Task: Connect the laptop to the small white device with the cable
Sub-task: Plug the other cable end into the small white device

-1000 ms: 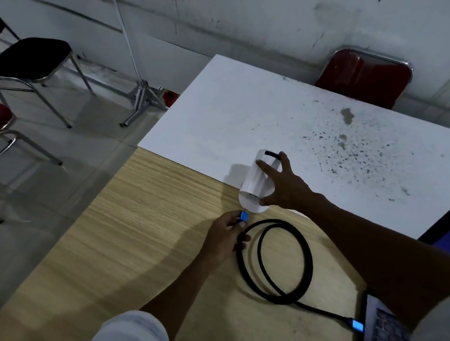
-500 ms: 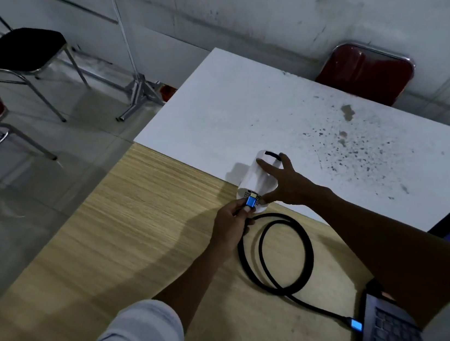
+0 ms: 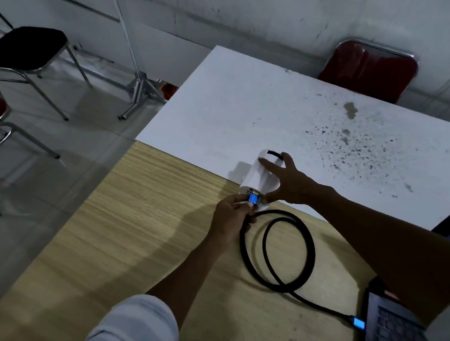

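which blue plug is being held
The plug pinched by the left hand, at the white device; the other plug sits untouched beside the laptop.

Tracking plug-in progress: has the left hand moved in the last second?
Yes. The left hand has carried the blue plug away from the person, up to the near end of the white device, which rests at the white table's edge.
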Tool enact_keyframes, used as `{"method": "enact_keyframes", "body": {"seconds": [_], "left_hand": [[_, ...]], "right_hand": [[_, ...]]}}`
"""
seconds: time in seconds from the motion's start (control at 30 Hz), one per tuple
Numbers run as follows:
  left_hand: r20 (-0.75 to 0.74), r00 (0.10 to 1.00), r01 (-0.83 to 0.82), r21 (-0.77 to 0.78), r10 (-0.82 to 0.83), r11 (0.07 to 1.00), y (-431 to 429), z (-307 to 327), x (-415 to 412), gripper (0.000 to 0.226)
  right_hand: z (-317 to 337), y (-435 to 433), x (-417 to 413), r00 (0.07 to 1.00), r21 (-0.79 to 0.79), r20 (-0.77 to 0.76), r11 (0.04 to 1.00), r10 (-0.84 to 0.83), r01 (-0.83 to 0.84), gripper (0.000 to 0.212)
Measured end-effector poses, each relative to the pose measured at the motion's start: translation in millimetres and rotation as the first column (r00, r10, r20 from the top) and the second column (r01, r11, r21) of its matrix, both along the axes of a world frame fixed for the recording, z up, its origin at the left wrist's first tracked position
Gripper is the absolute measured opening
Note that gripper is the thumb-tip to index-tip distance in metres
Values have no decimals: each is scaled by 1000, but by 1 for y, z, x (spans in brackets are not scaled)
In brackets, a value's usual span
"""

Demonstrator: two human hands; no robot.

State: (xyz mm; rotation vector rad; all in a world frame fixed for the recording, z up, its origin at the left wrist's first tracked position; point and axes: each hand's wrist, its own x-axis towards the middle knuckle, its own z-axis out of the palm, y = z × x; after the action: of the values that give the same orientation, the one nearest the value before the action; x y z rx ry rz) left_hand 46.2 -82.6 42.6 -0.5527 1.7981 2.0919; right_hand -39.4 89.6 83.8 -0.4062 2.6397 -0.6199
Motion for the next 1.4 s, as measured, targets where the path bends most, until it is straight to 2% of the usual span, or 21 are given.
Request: {"method": "enact_keyframes", "body": {"seconds": [0.33,0.53,0.83,0.93,1.07,1.2,1.4], "left_hand": [[9,997,77,-27,-77,997,-8,11,-9,24],[79,997,-11,31,9,999,-4,13,-13,35],[83,996,19,16,-20,1000,-4,12,-16,39],[101,994,34,45,-38,998,-6,7,-12,39],[88,994,66,7,-67,998,-5,-1,-11,49],[84,992,95,-57,-90,994,-4,-2,-16,54],[68,995,75,-93,-69,993,-4,3,-32,48]], "right_hand": [[-2,0,-2,1000,25,7,1000,0,0,106],[-3,0,-6,1000,60,13,998,-6,5,108],[-1,-2,-3,997,121,-70,993,11,-2,110],[0,-8,5,984,187,-177,982,27,7,110],[-6,-12,19,954,244,-292,970,62,12,106],[-10,-12,19,955,230,-291,973,48,21,106],[-13,-18,-2,962,221,-272,974,13,49,112]]}}
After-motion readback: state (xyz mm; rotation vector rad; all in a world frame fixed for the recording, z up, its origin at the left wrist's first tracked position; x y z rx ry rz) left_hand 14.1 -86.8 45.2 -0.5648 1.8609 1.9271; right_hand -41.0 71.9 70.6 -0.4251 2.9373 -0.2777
